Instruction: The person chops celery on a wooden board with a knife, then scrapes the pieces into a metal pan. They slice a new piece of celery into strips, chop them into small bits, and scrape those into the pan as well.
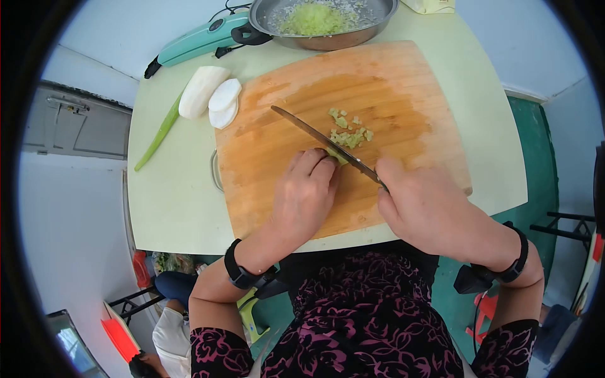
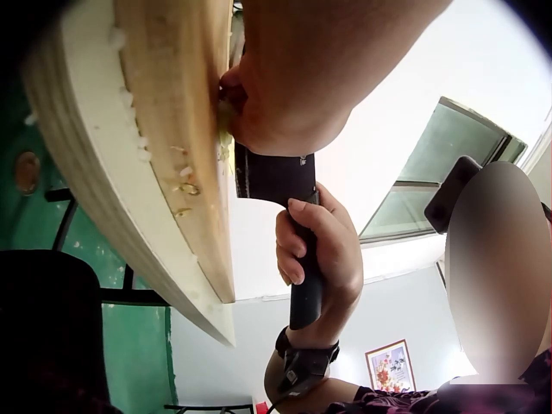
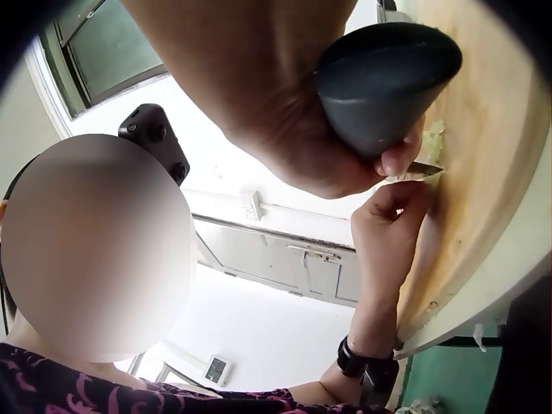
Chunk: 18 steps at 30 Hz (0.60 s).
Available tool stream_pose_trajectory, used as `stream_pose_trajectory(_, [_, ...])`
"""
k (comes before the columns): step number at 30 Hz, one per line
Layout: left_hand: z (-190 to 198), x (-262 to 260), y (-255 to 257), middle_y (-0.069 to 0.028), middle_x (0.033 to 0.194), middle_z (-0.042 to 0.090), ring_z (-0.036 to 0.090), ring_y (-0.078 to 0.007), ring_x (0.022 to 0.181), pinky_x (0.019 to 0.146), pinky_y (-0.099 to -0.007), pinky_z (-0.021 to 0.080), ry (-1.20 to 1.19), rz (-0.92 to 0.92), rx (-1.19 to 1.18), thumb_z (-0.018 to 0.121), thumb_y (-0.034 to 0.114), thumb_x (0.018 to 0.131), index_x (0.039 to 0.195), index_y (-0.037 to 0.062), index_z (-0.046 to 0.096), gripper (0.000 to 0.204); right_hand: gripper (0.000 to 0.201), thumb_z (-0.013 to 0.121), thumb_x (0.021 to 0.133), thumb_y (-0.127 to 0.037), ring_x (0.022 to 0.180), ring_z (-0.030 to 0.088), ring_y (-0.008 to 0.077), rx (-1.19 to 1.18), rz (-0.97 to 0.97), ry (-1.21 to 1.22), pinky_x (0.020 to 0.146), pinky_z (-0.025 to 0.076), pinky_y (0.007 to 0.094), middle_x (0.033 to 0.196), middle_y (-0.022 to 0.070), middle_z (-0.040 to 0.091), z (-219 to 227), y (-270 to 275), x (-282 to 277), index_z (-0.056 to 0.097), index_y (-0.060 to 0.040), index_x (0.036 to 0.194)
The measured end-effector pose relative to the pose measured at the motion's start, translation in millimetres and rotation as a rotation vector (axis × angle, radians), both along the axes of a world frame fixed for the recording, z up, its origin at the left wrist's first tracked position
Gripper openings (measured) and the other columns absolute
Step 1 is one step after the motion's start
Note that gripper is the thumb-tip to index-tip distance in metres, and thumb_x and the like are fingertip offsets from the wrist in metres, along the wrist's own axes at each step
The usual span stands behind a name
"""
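My right hand (image 1: 428,201) grips a kitchen knife (image 1: 315,133) by its dark handle (image 2: 305,267); the blade slants across the cutting board (image 1: 403,69), tip to the far left. In the left wrist view the blade looks broad and black. With curled fingers, my left hand (image 1: 307,192) holds a pale green vegetable piece (image 1: 340,159) down on the board, fingertips right beside the blade. Most of that piece is hidden under the fingers and knife. Just beyond the blade lie small chopped green bits (image 1: 353,137).
Left of the board lie a peeled white radish piece (image 1: 203,91), two round white slices (image 1: 225,101) and a long green stalk (image 1: 157,137). At the back stand a pan (image 1: 328,41) with chopped pale green bits and a teal handheld appliance (image 1: 198,41). Another person (image 1: 171,337) is at lower left.
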<state>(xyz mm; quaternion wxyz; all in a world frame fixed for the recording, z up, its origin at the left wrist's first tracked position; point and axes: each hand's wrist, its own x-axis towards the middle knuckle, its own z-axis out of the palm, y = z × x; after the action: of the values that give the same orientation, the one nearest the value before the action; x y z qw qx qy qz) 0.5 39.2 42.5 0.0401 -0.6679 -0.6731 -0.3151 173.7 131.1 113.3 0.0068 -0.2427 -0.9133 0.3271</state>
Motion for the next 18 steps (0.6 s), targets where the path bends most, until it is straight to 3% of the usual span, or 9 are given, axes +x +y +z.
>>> stream_pose_trajectory(10, [2.0,-1.2,-0.2,-0.0126,0.088,0.064,0.062,-0.0287,0.078,0.068,-0.0355,0.052,0.038,-0.038,-0.009,0.070,-0.003,0.070,0.086,-0.0009,0.066,0.016,0.014,0.049,0.087,-0.009,0.061,0.056,0.0429,-0.035,0.014,-0.104,0.057,0.042,0.0505,0.061,0.0221,0.054,-6.3,5.0,-13.5,0.043,0.0024,0.090])
stream_pose_trajectory(13, [4.5,-1.5,-2.3,-0.0132,0.088,0.064,0.063,-0.0291,0.078,0.068,-0.0356,0.052,-0.025,-0.045,0.005,0.071,-0.002,0.071,0.087,-0.0014,0.066,0.016,0.015,0.048,0.085,-0.009,0.059,0.060,0.0392,0.048,-0.042,0.024,0.056,0.047,0.0480,0.060,0.0206,0.058,-18.1,7.9,-12.1,0.047,0.0051,0.090])
stream_pose_trajectory(18, [1.0,-1.7,-7.7,-0.0135,0.089,0.064,0.063,-0.0292,0.078,0.068,-0.0358,0.052,-0.045,-0.007,0.018,0.072,-0.001,0.072,0.087,-0.0021,0.066,0.017,0.016,0.050,0.086,-0.011,0.060,0.060,0.0388,0.012,-0.052,-0.016,0.057,0.046,0.0477,0.060,0.0204,0.058,8.5,1.5,-4.8,0.047,0.0039,0.090])
